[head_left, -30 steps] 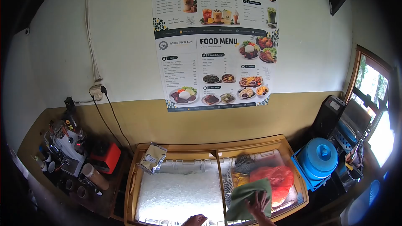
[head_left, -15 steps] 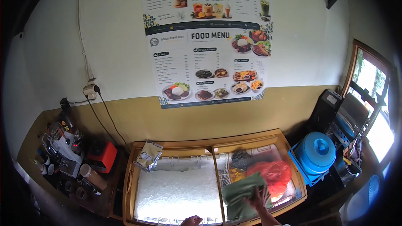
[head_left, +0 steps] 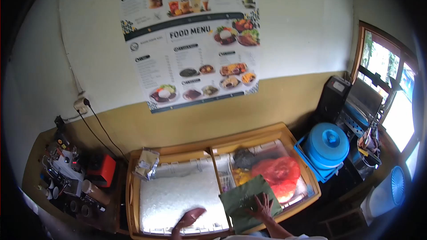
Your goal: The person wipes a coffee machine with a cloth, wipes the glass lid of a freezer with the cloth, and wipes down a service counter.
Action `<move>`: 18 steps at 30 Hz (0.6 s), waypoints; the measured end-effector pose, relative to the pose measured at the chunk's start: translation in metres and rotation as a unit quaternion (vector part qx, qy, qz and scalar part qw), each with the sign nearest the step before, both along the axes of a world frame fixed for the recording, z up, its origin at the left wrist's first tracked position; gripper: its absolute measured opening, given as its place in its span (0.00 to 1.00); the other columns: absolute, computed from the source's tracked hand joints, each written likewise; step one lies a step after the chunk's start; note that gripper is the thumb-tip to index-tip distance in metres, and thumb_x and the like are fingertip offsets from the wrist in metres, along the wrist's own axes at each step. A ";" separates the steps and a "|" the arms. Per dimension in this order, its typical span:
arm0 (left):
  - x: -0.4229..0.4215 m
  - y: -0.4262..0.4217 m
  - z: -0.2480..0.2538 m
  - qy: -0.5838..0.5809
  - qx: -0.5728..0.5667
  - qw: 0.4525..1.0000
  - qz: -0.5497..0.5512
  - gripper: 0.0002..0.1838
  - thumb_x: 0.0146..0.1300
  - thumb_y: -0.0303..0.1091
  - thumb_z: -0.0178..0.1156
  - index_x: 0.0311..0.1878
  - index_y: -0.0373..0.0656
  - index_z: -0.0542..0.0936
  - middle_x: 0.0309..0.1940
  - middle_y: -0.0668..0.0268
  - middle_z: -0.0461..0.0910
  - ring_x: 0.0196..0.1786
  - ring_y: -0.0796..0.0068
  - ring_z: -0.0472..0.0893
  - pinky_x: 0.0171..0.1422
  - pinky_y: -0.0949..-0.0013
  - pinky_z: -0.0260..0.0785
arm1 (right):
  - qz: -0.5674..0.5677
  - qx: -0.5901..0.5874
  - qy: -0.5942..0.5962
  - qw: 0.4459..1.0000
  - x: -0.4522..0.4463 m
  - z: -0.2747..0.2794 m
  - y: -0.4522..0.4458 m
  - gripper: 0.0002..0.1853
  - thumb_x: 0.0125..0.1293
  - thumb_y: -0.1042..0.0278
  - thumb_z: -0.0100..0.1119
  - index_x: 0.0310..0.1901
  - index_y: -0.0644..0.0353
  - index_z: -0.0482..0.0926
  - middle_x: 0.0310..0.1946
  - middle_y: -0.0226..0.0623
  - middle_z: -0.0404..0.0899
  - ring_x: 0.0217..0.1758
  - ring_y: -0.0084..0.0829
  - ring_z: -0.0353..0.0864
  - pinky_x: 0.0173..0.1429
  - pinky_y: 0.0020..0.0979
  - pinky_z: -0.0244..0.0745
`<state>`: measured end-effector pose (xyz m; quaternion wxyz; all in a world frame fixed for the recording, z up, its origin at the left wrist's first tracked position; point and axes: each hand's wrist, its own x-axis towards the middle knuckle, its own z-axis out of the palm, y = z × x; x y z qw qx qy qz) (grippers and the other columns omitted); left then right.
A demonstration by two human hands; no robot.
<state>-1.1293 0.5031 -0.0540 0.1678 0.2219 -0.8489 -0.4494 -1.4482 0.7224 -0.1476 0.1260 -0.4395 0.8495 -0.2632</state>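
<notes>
An opened chest freezer with a tan frame (head_left: 171, 153) lies before me, split into two bays. Over the left bay, filled with white ice (head_left: 178, 195), my left hand (head_left: 192, 218) hovers with its fingers stretched out together, holding nothing. My right hand (head_left: 263, 207) rests spread on a flat green sheet (head_left: 238, 202), perhaps cloth or plastic, flecked with white. This sheet covers the front of the right bay. Behind it are a red plastic bag (head_left: 278, 173), something yellow (head_left: 242, 176), a dark bag (head_left: 244, 158) and a white wire basket (head_left: 226, 180).
A silver packet (head_left: 147, 163) lies on the freezer's left back corner. To the left stand a red appliance (head_left: 102, 170) and an espresso machine (head_left: 66, 169). On the right are a blue lidded bucket (head_left: 328, 149) and a blue-lidded container (head_left: 391, 189). A menu poster (head_left: 191, 44) hangs behind.
My left hand has moved up and left over the ice, its fingers now straightened. The green sheet lies flatter under my right hand, which has spread. The whole view has shifted and tilted.
</notes>
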 end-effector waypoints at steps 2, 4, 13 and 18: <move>0.008 -0.026 0.122 0.018 0.046 0.988 0.146 0.14 0.69 0.33 0.65 0.56 0.42 0.82 0.56 0.61 0.82 0.60 0.71 0.79 0.65 0.66 0.71 | -0.029 0.031 0.007 0.999 -0.017 -0.001 0.006 0.56 0.48 0.23 0.66 0.76 0.42 0.60 0.80 0.52 0.40 0.84 0.54 0.34 0.78 0.70 0.28; 0.007 -0.017 0.284 0.027 -0.201 0.939 0.279 0.13 0.68 0.34 0.66 0.51 0.39 0.82 0.52 0.60 0.83 0.57 0.68 0.80 0.64 0.64 0.71 | -0.049 0.058 0.011 0.997 -0.032 0.009 0.009 0.56 0.48 0.23 0.67 0.77 0.40 0.59 0.81 0.49 0.40 0.84 0.52 0.34 0.78 0.70 0.28; -0.055 0.101 0.483 0.293 -0.752 0.574 -0.139 0.17 0.75 0.39 0.48 0.49 0.37 0.81 0.47 0.58 0.82 0.51 0.64 0.81 0.62 0.63 0.71 | -0.080 0.059 0.036 0.994 -0.068 -0.004 0.025 0.53 0.52 0.28 0.68 0.77 0.36 0.57 0.81 0.48 0.42 0.84 0.51 0.36 0.76 0.74 0.33; -0.103 0.133 0.480 0.251 -0.741 0.579 -0.229 0.16 0.74 0.39 0.50 0.51 0.36 0.81 0.48 0.57 0.82 0.52 0.63 0.80 0.61 0.63 0.71 | -0.077 0.030 0.033 0.996 -0.084 -0.007 0.035 0.52 0.53 0.28 0.67 0.77 0.37 0.58 0.81 0.48 0.42 0.84 0.52 0.35 0.75 0.75 0.31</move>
